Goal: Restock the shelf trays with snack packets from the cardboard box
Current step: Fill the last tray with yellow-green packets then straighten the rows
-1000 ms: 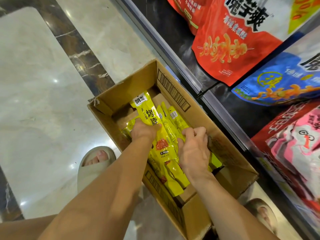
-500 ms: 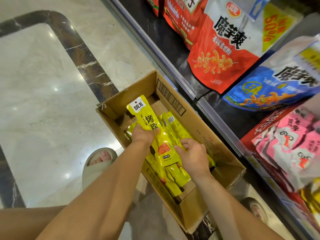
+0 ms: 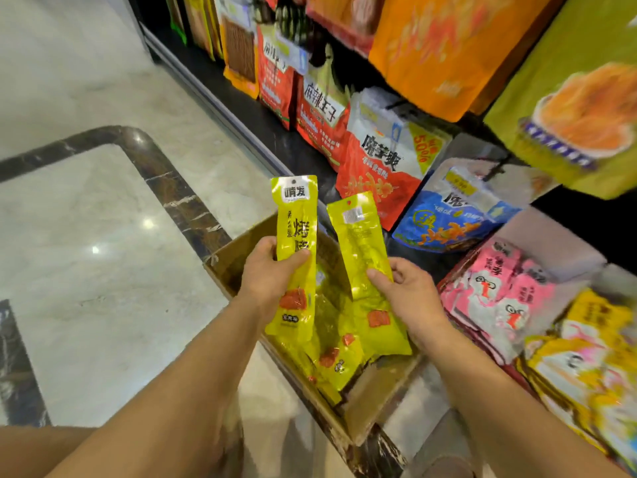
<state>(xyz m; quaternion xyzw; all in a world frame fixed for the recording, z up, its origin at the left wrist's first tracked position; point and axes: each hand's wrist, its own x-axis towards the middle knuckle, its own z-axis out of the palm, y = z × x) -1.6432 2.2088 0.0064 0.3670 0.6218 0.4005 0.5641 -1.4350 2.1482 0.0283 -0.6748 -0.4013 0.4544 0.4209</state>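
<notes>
Lifted from box [image 3: 231, 260], left hand [image 3: 265, 276], right hand [image 3: 412, 296] gripping glossy yellow packets [image 3: 297, 219]

A pale polished marble floor [image 3: 86, 305] carries a dark brown veined inlay band [image 3: 179, 201] that bends round a corner, and small glints of light lie on the stone. To the right, a red and white pouch with a yellow 50% patch [image 3: 375, 181] leans just beside a blue and white pouch [image 3: 444, 225]. Pink and white cartoon packets [image 3: 499, 298] lie stacked nearer the camera, next to blurred yellow and white packets [image 3: 586, 367]. Large orange bags [image 3: 431, 53] and a yellow-green bag [image 3: 579, 108] hang above.
</notes>
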